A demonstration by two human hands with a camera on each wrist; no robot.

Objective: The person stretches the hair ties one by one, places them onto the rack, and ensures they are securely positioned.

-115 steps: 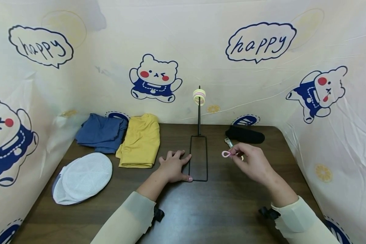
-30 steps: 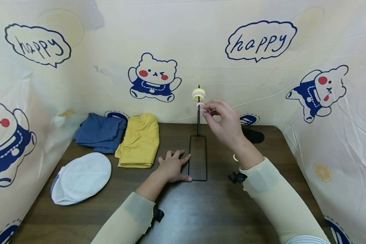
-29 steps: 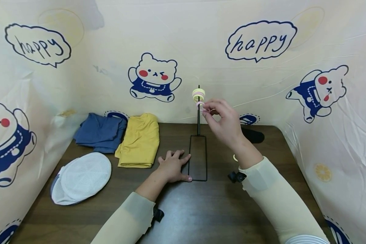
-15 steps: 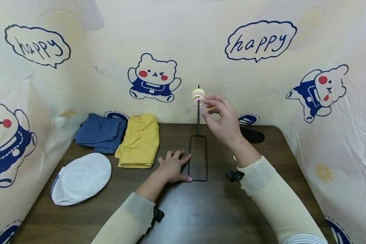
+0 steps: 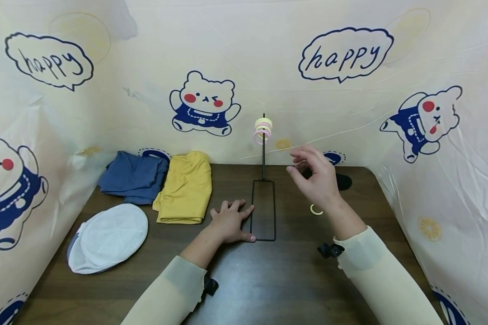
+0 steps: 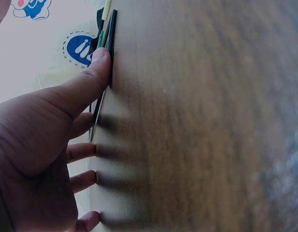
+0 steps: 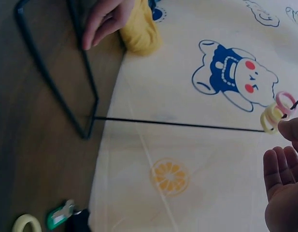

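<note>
A black wire stand rises from a rectangular base at the table's middle. Yellow and pink rings hang at the top of its pole; the right wrist view shows the rings on the pole. My right hand hovers just right of the pole, below the rings, fingers loosely curled and holding nothing. My left hand lies flat on the table, its thumb against the base wire. One yellow ring lies on the table under my right wrist.
A blue cloth and a yellow cloth lie folded at the back left, a white mesh cap in front of them. A black object sits at the back right, a small green clip beside it. Printed sheets wall the table.
My right hand carried a pink ring up from the table, hung it on the pole with the others, let go, and drew back down to the right. The left hand stayed put.
</note>
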